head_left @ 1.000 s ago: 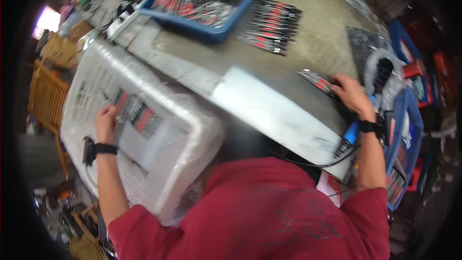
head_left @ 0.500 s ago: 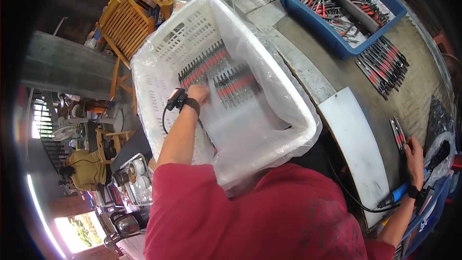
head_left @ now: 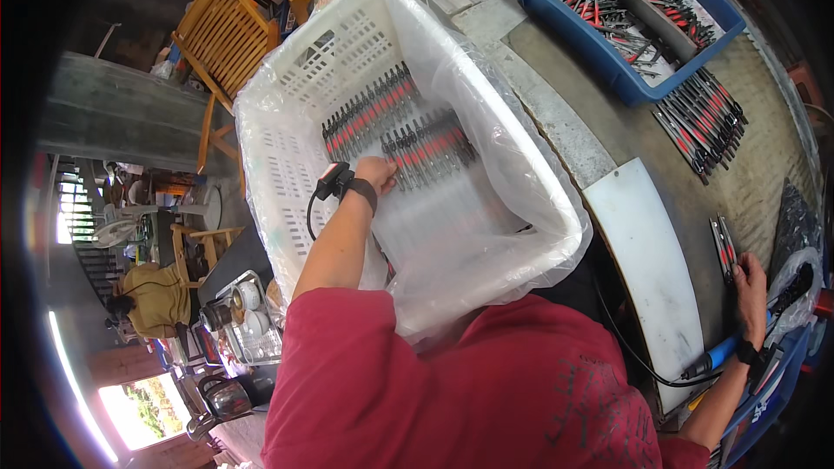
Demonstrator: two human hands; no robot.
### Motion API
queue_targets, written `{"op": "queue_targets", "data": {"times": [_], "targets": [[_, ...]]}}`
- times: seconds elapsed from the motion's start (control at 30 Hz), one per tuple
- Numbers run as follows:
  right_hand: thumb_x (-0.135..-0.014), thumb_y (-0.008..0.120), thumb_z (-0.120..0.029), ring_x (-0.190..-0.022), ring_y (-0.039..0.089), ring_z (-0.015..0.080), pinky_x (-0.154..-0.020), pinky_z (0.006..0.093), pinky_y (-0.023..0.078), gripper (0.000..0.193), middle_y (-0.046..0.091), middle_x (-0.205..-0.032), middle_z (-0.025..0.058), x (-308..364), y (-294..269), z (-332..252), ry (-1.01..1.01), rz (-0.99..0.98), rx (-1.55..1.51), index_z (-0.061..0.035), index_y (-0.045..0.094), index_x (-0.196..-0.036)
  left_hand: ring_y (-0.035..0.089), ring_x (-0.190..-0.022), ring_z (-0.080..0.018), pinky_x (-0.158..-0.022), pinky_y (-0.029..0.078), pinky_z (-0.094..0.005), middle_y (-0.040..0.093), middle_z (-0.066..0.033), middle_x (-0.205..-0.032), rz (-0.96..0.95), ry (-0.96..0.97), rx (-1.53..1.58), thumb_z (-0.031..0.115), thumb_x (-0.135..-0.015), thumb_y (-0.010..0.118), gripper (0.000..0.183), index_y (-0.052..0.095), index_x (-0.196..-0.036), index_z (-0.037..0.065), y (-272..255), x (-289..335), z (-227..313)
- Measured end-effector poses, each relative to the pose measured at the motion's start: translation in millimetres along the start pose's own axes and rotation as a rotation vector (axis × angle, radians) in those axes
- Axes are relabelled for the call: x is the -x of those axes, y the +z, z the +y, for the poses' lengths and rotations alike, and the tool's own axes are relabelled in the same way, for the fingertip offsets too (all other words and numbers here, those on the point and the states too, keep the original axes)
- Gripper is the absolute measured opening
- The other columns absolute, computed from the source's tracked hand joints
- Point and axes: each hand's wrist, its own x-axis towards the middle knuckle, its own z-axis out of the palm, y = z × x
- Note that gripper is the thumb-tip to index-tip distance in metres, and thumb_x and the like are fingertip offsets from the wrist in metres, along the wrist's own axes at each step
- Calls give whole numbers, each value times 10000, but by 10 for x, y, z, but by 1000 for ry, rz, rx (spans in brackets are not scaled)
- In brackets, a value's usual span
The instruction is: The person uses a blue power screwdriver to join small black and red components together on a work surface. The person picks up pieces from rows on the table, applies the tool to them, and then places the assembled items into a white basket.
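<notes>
My left hand (head_left: 376, 175) reaches into a white basket (head_left: 465, 74) lined with clear plastic. Its fingers are curled together at the left end of a near row of slim red-and-black pen-like tools (head_left: 430, 146); what they grip is hidden. Behind it lies another row of the same tools (head_left: 369, 113), side by side on a translucent sheet (head_left: 443, 217). Far to the right, my right hand (head_left: 750, 285) rests at the table. Its fingers are closed on the lower end of a few pen-like tools (head_left: 723, 247).
A divided blue bin (head_left: 625, 91) full of loose tools stands at the far right, with a neat bundle of tools (head_left: 702, 126) beside it. A white board (head_left: 647, 252) lies along the table's near edge. A blue-handled tool with a cable (head_left: 714, 354) is by my right wrist.
My left hand has shifted slightly right, against the end of the near row. The view has moved a little; my right hand stays by the same tools.
</notes>
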Motion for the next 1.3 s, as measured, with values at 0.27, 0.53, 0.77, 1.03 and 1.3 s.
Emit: {"op": "queue_targets", "data": {"times": [0.27,0.53,0.77,1.03,1.3], "targets": [[-800,503,-19,-674,391,199,-643,280,373,100,418,-725,120,-4,-5,-30,-44,18,41,25,437,-862,477,-394,-149,-301,294,-281,524,-62,-557,-73,20,-84,128,-817,599,159,519,-703,50,-35,-13,-29],[-805,511,-27,-684,397,181,-648,277,375,111,423,-728,107,3,-11,-71,-14,4,35,28,445,-875,532,-439,-166,-369,445,-294,537,-66,-570,-20,-29,-57,78,-812,583,121,535,-713,28,0,-69,-22],[-812,507,-27,-690,396,165,-653,272,375,104,424,-729,91,0,-13,-79,-10,-7,12,26,446,-878,539,-435,-182,-381,469,-312,536,-82,-565,35,50,-141,52,-799,589,129,544,-687,7,33,-95,-74],[-809,505,-26,-686,387,165,-651,268,372,105,414,-725,89,8,-14,-104,-2,1,5,28,435,-866,570,-446,-214,-383,487,-339,567,-110,-583,-8,58,-175,108,-836,554,179,589,-715,-19,22,-72,-65],[-808,501,-27,-690,378,160,-652,261,365,96,403,-726,81,7,-20,-76,-12,-2,-11,20,432,-853,558,-423,-205,-378,486,-336,553,-115,-567,26,96,-262,88,-822,570,187,572,-677,-29,23,-112,-79]]}}
